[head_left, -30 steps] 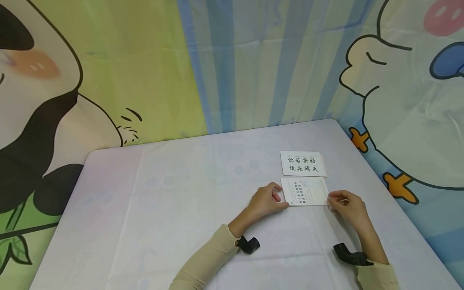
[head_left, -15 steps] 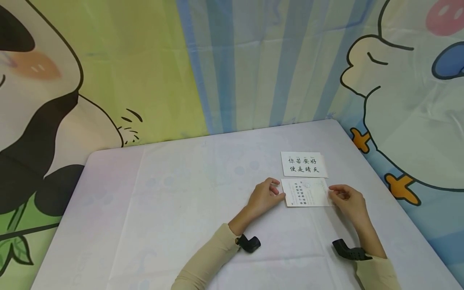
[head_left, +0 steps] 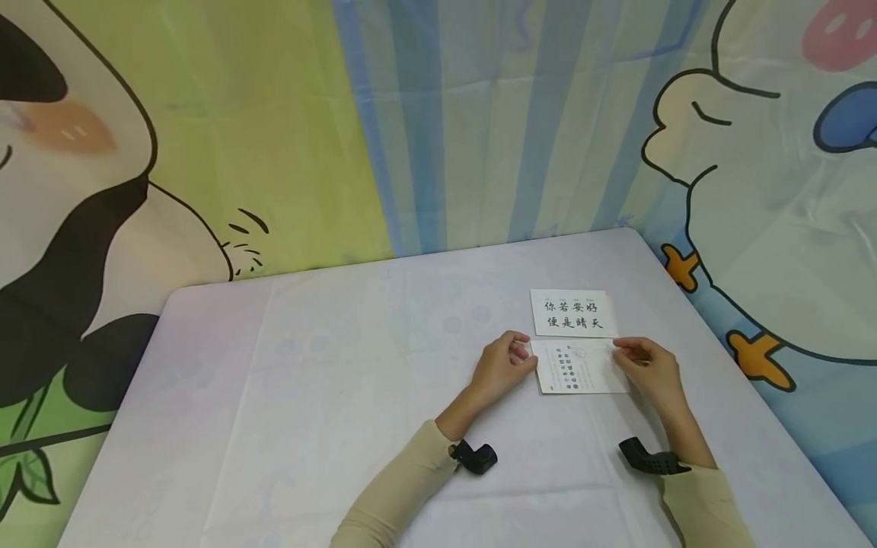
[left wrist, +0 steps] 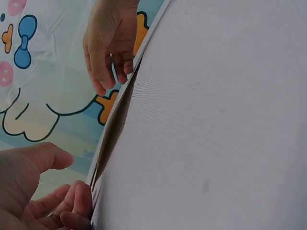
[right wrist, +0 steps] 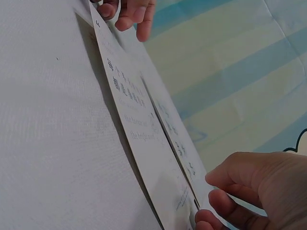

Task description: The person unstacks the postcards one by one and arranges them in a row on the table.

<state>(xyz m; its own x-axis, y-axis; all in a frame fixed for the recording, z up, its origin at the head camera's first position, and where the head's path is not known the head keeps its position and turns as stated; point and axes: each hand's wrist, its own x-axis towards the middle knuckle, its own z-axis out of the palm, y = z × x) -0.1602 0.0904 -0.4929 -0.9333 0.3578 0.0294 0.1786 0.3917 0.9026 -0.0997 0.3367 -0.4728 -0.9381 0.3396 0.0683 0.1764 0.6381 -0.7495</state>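
Near card: the near card lies on the table between the two hands, at 3 o'clock from the table's middle. It has some dark rows of characters and paler small print. In the right wrist view a shadow runs along its near long edge.
Left hand: the left hand is at 9 o'clock of the near card, thumb tip at the card's edge. In its own wrist view the thumb and the fingers stand wide from each other.
Right hand: the right hand is at 3 o'clock, its fingertips by the card's 2 o'clock corner. Between thumb and forefinger is only a narrow gap; I cannot tell how firmly they touch.
Far card: the far card lies just beside the near card, at 12 o'clock, with two lines of large black characters.
Sleeves: beige, one on each arm, with a black device at each wrist.
Table: the table is whitish, with rounded corners at 11 and 1 o'clock.
Backdrop: the backdrop has blue stripes at 12 o'clock and cartoon figures at both sides.
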